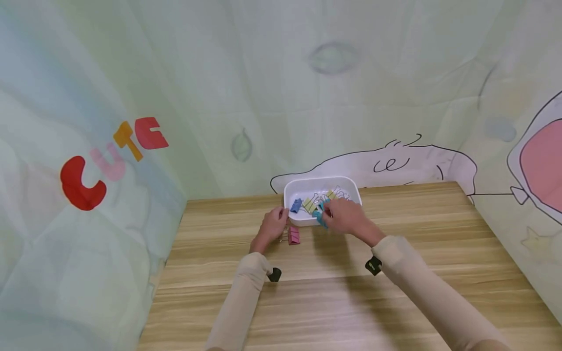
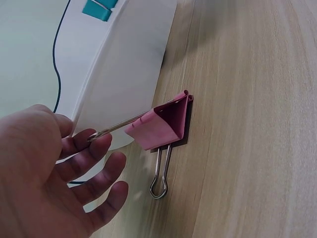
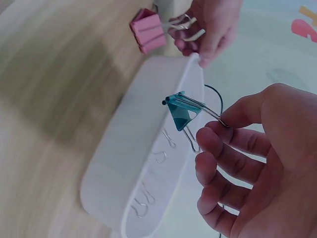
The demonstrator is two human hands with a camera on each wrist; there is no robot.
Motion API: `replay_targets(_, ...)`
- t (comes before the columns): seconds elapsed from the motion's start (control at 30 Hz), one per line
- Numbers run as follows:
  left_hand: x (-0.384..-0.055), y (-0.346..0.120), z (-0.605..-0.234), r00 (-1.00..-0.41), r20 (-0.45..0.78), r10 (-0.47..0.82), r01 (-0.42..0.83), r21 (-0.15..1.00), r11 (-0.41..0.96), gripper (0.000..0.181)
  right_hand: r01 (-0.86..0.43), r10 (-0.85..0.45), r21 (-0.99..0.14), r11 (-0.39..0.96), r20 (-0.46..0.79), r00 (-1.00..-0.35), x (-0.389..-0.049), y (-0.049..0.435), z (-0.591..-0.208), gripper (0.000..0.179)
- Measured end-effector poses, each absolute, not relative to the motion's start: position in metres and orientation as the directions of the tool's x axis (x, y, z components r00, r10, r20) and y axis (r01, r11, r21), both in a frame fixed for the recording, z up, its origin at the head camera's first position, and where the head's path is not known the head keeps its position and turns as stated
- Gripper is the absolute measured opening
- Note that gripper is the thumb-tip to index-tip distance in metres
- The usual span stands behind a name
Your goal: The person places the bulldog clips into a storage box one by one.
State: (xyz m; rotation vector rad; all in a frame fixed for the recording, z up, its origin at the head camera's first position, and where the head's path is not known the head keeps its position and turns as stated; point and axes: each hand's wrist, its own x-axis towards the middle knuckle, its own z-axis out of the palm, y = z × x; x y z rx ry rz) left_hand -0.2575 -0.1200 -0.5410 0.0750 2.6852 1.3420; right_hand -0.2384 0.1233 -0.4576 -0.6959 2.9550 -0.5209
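Note:
My left hand (image 1: pixel 272 224) pinches the near left corner of a white plastic box (image 1: pixel 303 223) at its rim. Below that corner a pink binder clip (image 2: pixel 158 126) rests on the table; one wire handle reaches up against my left fingers, the other points away. Over the box's near side, my right hand (image 1: pixel 344 214) pinches a teal binder clip (image 3: pixel 184 110) by one wire handle, thumb against forefinger. Inside the box lie a blue binder clip (image 1: pixel 296 205), yellow binder clips (image 1: pixel 310 205) and another teal piece, partly hidden by my right hand.
The box stands near the back edge of a wood-grain table (image 1: pixel 307 302). Right behind that edge hangs a printed curtain (image 1: pixel 219 97), with more of it along the left and right sides. A dark band piece (image 1: pixel 373 265) sits at my right wrist.

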Motion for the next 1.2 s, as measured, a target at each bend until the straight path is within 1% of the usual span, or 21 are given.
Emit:
replay_targets(0.3,-0.257,-0.120,-0.540,-0.988,-0.101,0.112,-0.013,0.795,0.606,0.030,-0.428,-0.434,-0.320,0.845,0.059,-0.899,-0.251,0.128,-0.433,0.020)
replay_targets(0.47,-0.257,-0.121,-0.541,-0.989,-0.098,0.112,-0.010,0.795,0.607,0.029,-0.398,-0.411,-0.320,0.859,0.031,-0.911,-0.259,0.129,-0.423,0.018)
replay_targets(0.63,-0.257,-0.121,-0.541,-0.988,-0.099,0.120,-0.007,0.800,0.600,0.029,-0.368,-0.387,-0.299,0.881,-0.006,-0.922,-0.264,0.129,-0.416,0.020)
replay_targets(0.8,-0.257,-0.121,-0.540,-0.987,-0.103,0.124,-0.010,0.806,0.592,0.029,-0.374,-0.392,-0.280,0.884,-0.010,-0.920,-0.268,0.130,-0.411,0.021)
replay_targets(1.03,-0.257,-0.122,-0.541,-0.987,-0.104,0.125,-0.010,0.805,0.594,0.030,-0.375,-0.391,-0.246,0.894,-0.017,-0.920,-0.274,0.127,-0.404,0.016)
replay_targets(1.2,-0.257,-0.122,-0.541,-0.987,-0.106,0.124,-0.013,0.806,0.592,0.032,-0.385,-0.397,-0.226,0.895,-0.008,-0.918,-0.276,0.126,-0.400,0.016)
